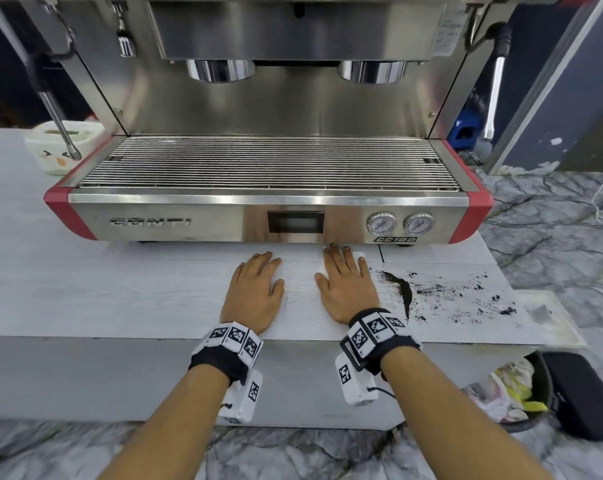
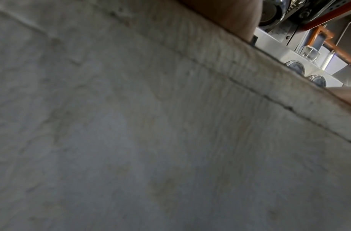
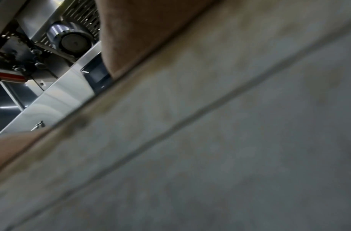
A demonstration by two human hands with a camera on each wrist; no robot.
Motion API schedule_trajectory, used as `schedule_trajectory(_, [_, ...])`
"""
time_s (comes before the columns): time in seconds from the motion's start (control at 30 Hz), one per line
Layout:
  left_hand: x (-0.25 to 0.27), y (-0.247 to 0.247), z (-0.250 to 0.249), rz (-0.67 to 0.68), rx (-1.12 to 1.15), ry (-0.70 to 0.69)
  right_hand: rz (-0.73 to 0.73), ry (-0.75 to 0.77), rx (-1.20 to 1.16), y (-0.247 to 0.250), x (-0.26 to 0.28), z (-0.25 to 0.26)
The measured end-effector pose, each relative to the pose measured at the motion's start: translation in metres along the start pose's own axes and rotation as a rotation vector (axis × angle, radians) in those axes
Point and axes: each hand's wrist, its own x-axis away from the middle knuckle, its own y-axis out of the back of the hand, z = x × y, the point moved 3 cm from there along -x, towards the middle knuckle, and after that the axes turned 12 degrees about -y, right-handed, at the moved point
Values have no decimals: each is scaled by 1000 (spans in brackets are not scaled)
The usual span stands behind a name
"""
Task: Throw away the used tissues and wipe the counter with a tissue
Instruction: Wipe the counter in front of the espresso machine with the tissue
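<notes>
You had both hands flat on the pale desk, palms down, in front of one coffee machine. Your left hand lay with its fingers straight and together, holding nothing. Your right hand lay with its fingers spread over one white tissue, pressing it to the desk; only a corner and an edge of that tissue showed past your fingers. Just right of that hand one dark smear of coffee grounds curved across the desk, with many loose specks scattered further right. Below the desk's right end stood one black bin with crumpled rubbish in it; whether that was tissue I could not tell. The machine showed two round brew heads, two small dials and one dark screen. One white cup with a drawn face stood at the machine's left. Both wrist views showed mostly blurred desk surface.
</notes>
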Motion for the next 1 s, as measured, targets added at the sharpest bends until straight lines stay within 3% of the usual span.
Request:
schedule_trajectory(0.4, [0,4,-3,12,14,-1,14,-163,-13,10,-3,-49])
schedule_trajectory(0.73, [1,4,-4,8,7,-1,39,109,-65,0,54,21])
schedule_trajectory(1.0, [1,3,-3,12,6,8,20,102,-13,-11,58,15])
